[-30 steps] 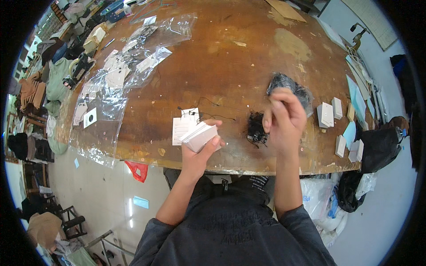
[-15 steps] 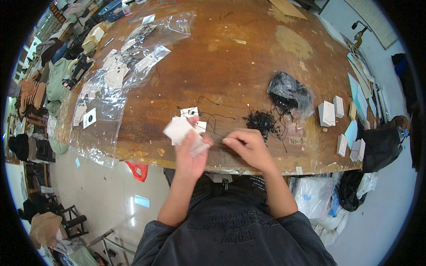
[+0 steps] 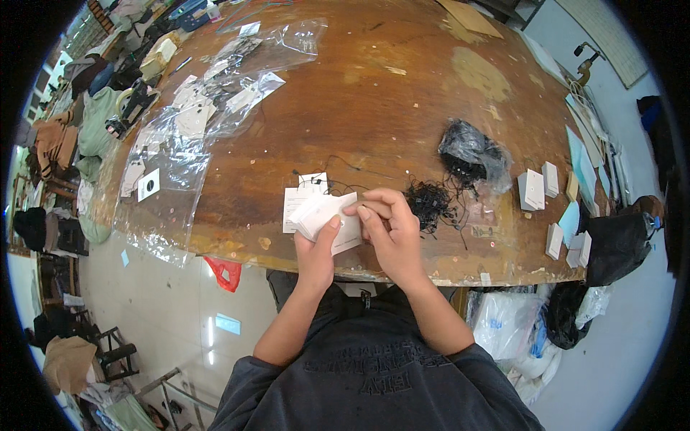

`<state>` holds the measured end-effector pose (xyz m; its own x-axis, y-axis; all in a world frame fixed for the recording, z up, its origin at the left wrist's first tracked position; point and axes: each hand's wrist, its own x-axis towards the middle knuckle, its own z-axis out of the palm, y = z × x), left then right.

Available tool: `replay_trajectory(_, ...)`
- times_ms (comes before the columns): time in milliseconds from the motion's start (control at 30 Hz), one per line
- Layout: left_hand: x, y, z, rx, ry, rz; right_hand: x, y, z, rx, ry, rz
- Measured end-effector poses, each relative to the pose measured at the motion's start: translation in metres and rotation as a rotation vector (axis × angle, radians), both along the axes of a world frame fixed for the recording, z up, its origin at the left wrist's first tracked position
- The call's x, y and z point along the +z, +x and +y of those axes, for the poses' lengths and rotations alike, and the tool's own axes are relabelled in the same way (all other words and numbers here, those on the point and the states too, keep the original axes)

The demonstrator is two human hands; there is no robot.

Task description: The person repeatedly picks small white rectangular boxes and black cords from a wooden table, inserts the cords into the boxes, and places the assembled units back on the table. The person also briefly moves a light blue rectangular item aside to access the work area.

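My left hand [image 3: 316, 262] grips a small stack of white hang tags [image 3: 316, 217], thumb on top, just above the table's near edge. One tag in the stack is turned out to the right. My right hand [image 3: 394, 241] is closed in a pinch at the tags' right edge; what lies between its fingertips is too small to make out. Beneath and behind the stack, more white tags [image 3: 292, 197] lie on the table, with thin black strings [image 3: 352, 165] trailing over and past them. A tangled pile of black strings [image 3: 429, 205] sits just right of my right hand.
Behind the pile stands a clear plastic bag of black strings [image 3: 471, 154]. Stacks of white tags [image 3: 531, 190] are at the right edge. A large clear bag [image 3: 169, 208] with tags spreads along the left. The wooden table [image 3: 345, 93] ends close to my body.
My right hand has moved left and up to meet the tags. My left hand has shifted slightly right, and its stack, blurred before, is now steadier with one tag fanned out.
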<state>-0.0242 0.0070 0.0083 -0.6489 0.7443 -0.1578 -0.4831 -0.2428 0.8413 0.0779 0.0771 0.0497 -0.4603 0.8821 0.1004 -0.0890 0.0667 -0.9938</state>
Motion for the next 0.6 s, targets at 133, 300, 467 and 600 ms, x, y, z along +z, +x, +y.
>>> replay_trajectory(133, 0.002, 0.002, -0.005, 0.063, -0.009, 0.259, -0.007, -0.005, -0.001, -0.030, 0.238, -0.125)
replay_trajectory(300, 0.006, 0.005, -0.011, 0.084, -0.072, 0.349, -0.002, -0.008, -0.005, -0.043, 0.408, -0.163)
replay_trajectory(467, 0.007, 0.004, -0.011, 0.133, -0.014, 0.588, -0.001, -0.013, -0.006, -0.064, 0.490, -0.178)
replay_trajectory(600, 0.006, -0.017, -0.007, 0.261, 0.092, 1.360, -0.012, -0.009, -0.003, 0.093, -0.050, -0.008)
